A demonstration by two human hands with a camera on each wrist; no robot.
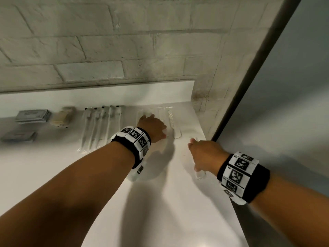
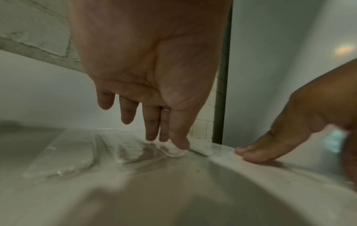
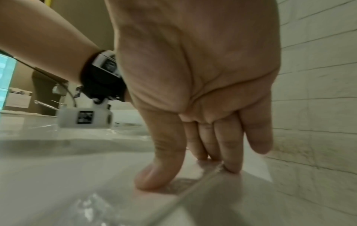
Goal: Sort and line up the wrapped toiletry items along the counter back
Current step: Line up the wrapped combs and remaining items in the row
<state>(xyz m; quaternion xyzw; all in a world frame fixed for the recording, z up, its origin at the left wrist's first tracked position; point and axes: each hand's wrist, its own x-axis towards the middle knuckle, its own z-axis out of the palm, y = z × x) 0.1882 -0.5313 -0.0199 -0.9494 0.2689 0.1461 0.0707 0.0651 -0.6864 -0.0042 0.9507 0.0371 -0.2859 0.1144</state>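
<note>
Wrapped combs lay at the far right of the white counter, against the backsplash. Left hand rested straight fingers on a clear wrapper beside them, gripping nothing. Right hand pressed another clear packet flat near the counter's right edge, fingers extended, no grasp. Further left: wrapped toothbrushes, beige packets, grey packets. Whitewashed brick wall behind.
</note>
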